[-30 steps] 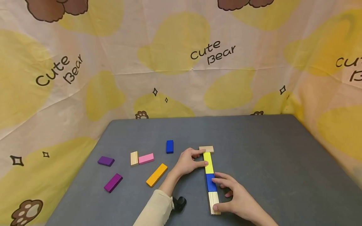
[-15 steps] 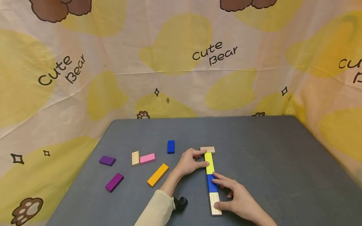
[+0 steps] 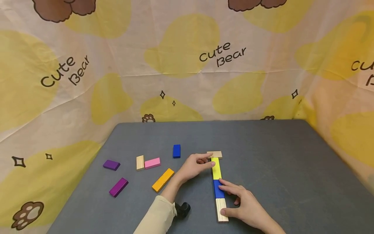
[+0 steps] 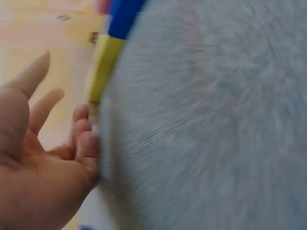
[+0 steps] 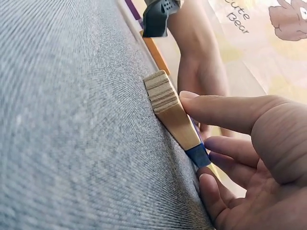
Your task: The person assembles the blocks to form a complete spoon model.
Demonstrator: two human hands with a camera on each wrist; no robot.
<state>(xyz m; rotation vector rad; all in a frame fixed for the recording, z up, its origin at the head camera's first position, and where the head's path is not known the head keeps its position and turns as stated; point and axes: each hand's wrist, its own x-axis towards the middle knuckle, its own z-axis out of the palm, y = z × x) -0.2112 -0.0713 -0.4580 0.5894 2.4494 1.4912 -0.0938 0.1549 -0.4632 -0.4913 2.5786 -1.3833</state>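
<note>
A row of flat blocks runs toward the person in the head view: a yellow block, a blue block and a plain wooden block, end to end. Across the row's far end lies another wooden block. My left hand hovers at the yellow block's far end, thumb and index finger apart; contact is hard to tell. Spread along the near half, my right hand rests its thumb on the near wooden block and its fingertips on the blue one. The left wrist view is blurred.
Left of the row lie an orange block, a pink block touching a wooden block, a blue block and two purple blocks. A printed cloth hangs behind the grey table.
My left thumb has lifted from the yellow block's side and shifted toward its far end, the left wrist drawing slightly left. The right hand and the row look unmoved.
</note>
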